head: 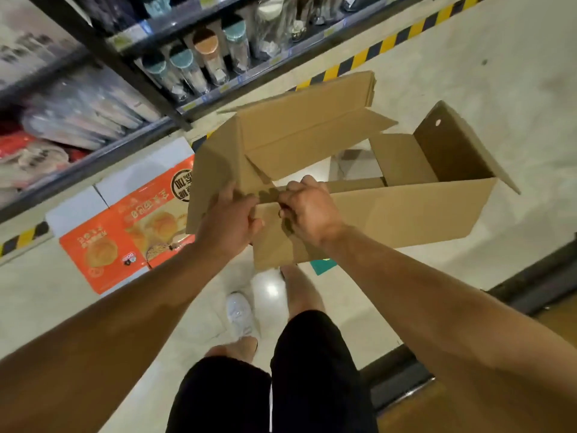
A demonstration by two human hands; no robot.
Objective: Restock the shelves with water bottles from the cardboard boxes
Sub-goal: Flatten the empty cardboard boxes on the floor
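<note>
Box [359, 182] is empty and held up over the floor beside the shelves [175, 98], our left hand [229, 215] and right hand [307, 207] both gripping its near wall, so we flatten along the creases, no tearing.

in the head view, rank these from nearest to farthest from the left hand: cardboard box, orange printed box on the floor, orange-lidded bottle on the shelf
1. cardboard box: held in the left hand, at its near edge.
2. orange printed box: on the floor, to the left of the hand.
3. orange-lidded bottle: up on the shelf, farthest.
</note>
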